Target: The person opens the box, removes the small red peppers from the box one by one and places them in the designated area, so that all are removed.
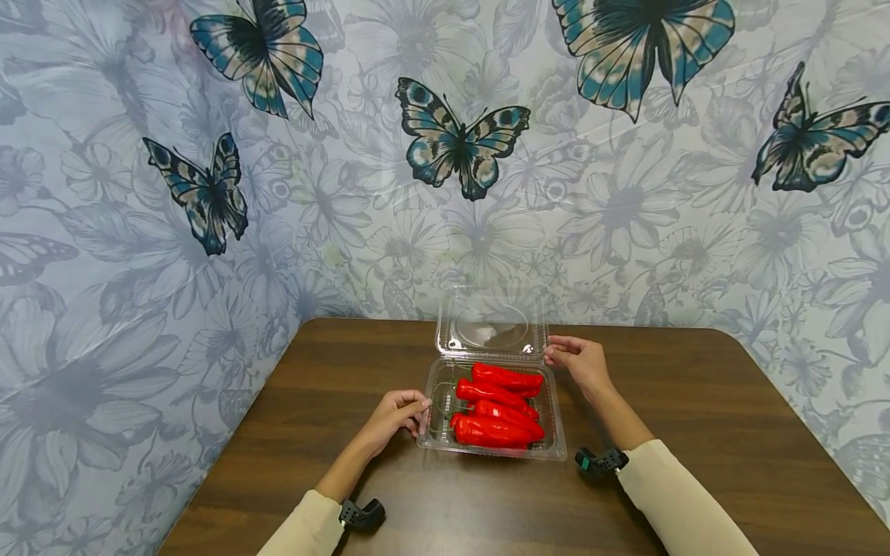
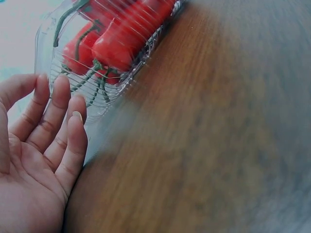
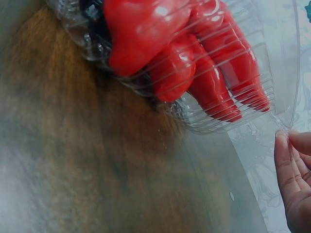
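Observation:
A clear plastic clamshell container stands on the table with its lid raised toward the wall. Several red peppers lie crosswise inside, their green stems toward the left. My left hand pinches the container's left rim between thumb and forefinger; in the left wrist view the other fingers of that hand are spread beside the ribbed wall. With thumb and forefinger, my right hand pinches the lid's right edge near the hinge. The right wrist view shows these fingertips at the clear edge.
The brown wooden table has rounded far corners and meets a wall covering printed with flowers and butterflies. A black band is on each wrist, below cream sleeves.

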